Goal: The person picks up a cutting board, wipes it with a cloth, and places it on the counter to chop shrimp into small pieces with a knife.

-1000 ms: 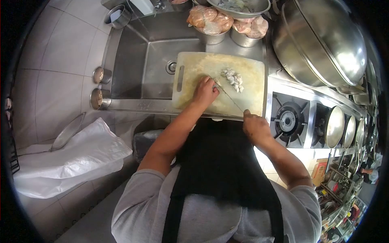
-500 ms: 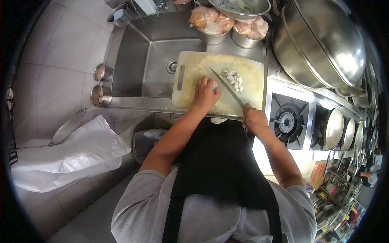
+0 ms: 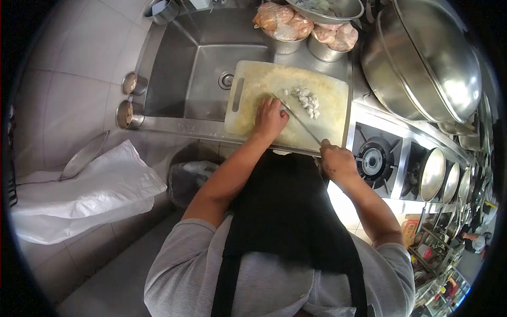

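My right hand (image 3: 338, 159) grips the handle of a long kitchen knife (image 3: 302, 124), whose blade slants across the cutting board (image 3: 253, 74). The blade's far end lies right beside the fingers of my left hand (image 3: 271, 117). Those fingers are curled down on the board over a small pale grey food piece (image 3: 283, 107), mostly hidden by hand and blade. Right of the knife is a pile of chopped grey-white pieces (image 3: 307, 101), possibly raw shrimp. One bit lies apart from it, near the blade.
The board bridges the right side of a steel sink (image 3: 206, 68). Behind it stand pots with bagged pinkish food (image 3: 285, 24) and a steel bowl (image 3: 330, 13). Large steel basins (image 3: 422, 58) and a gas burner (image 3: 373, 161) are at right. Two small steel cups (image 3: 129, 114) sit left.
The blade has come left and down against my left fingertips. A small bit now lies between the blade and the pile. The whole view has shifted slightly.
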`<action>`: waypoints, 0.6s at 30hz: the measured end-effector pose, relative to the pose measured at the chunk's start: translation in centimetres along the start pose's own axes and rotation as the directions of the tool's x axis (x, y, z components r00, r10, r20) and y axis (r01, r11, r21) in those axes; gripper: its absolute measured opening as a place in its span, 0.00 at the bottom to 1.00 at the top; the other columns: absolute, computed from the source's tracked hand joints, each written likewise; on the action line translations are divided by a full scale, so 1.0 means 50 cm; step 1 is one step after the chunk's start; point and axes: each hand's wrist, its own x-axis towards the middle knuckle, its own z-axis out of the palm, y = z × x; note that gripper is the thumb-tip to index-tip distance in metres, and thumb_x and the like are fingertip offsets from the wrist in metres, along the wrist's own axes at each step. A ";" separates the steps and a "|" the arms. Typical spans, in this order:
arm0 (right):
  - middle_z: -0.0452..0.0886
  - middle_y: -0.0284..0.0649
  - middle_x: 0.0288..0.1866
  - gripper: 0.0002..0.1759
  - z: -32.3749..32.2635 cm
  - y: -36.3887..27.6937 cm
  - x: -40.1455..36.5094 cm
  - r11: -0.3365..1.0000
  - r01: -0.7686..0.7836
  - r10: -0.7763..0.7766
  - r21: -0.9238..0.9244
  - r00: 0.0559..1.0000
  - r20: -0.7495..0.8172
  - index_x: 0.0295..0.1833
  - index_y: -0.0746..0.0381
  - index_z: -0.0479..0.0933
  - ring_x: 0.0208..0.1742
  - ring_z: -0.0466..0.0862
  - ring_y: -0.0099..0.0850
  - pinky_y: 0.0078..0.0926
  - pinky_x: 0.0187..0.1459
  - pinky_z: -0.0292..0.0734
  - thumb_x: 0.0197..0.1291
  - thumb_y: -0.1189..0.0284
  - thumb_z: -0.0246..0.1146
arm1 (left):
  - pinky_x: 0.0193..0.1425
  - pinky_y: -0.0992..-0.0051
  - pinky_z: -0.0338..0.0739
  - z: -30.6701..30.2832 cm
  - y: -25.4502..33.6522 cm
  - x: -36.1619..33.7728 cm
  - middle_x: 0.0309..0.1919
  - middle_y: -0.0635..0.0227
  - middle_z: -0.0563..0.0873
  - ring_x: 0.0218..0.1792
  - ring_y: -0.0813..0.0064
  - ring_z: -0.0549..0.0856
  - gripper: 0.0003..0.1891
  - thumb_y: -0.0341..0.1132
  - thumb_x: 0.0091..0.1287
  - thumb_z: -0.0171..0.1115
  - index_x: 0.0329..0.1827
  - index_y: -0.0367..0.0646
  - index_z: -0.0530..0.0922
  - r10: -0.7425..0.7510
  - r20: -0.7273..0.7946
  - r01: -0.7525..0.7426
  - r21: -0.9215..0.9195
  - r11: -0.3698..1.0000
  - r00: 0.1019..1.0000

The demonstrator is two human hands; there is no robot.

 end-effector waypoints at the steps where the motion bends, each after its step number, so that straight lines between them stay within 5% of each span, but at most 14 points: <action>1: 0.87 0.56 0.36 0.09 -0.002 -0.002 0.003 1.000 0.003 -0.003 0.000 1.000 0.003 0.49 0.66 0.73 0.39 0.90 0.52 0.49 0.41 0.85 0.68 0.75 0.51 | 0.49 0.54 0.75 0.002 -0.003 0.000 0.37 0.55 0.79 0.44 0.48 0.78 0.12 0.28 0.50 0.69 0.35 0.39 0.75 0.027 -0.025 -0.027 -0.014 1.000 0.999; 8: 0.87 0.58 0.40 0.13 0.084 -0.023 0.133 0.991 0.009 -0.001 0.130 0.998 -0.057 0.54 0.66 0.73 0.43 0.89 0.54 0.49 0.45 0.84 0.69 0.71 0.53 | 0.48 0.54 0.75 -0.006 -0.002 0.003 0.36 0.55 0.79 0.42 0.47 0.79 0.12 0.25 0.48 0.69 0.34 0.39 0.75 0.025 0.014 -0.025 -0.010 1.000 1.000; 14: 0.86 0.58 0.40 0.15 0.041 0.037 0.062 0.975 -0.015 0.018 0.224 1.000 -0.012 0.54 0.63 0.74 0.44 0.88 0.54 0.51 0.50 0.80 0.75 0.63 0.50 | 0.50 0.55 0.75 -0.032 -0.027 0.004 0.38 0.56 0.80 0.45 0.49 0.80 0.12 0.27 0.50 0.69 0.37 0.40 0.77 0.046 0.123 -0.035 -0.085 0.996 0.991; 18: 0.87 0.56 0.38 0.16 0.034 0.024 0.050 0.977 -0.088 0.089 0.194 0.996 0.002 0.54 0.62 0.75 0.44 0.88 0.55 0.51 0.50 0.81 0.76 0.62 0.49 | 0.52 0.56 0.75 -0.050 -0.011 -0.002 0.39 0.56 0.80 0.46 0.49 0.80 0.11 0.27 0.52 0.69 0.37 0.40 0.77 0.061 0.043 -0.057 -0.089 0.994 0.997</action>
